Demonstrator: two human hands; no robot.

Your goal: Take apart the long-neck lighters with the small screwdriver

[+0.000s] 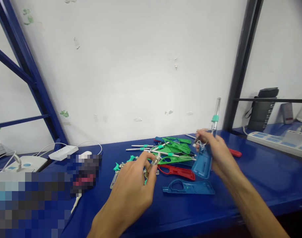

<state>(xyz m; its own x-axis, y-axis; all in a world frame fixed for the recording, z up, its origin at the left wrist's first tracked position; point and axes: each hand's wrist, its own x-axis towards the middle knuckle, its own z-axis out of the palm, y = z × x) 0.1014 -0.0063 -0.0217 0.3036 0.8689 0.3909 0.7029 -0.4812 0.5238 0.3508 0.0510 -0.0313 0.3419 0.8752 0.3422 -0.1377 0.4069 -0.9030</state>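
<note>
My left hand (133,188) pinches a small clear plastic piece (155,160) with a metallic-looking part between thumb and fingers. Raised on the right, my right hand (219,148) is closed around a blue utility lighter shell half (202,165), whose open inner side faces me. A metal tube (218,107) with a turquoise collar (215,118) points up from it, and a white wire (202,144) loops at my fingers. Below lies another blue shell half (190,187), flat on the table. Clear tanks and turquoise triggers (116,167) lie partly hidden behind my left hand.
Green shell halves (177,147), metal tubes (139,149) and a red shell half (178,172) form a pile on the blue table (146,221). Another red piece (235,152) lies behind my right wrist. A power strip (277,140) stands right; white boxes with cables (64,152) are left.
</note>
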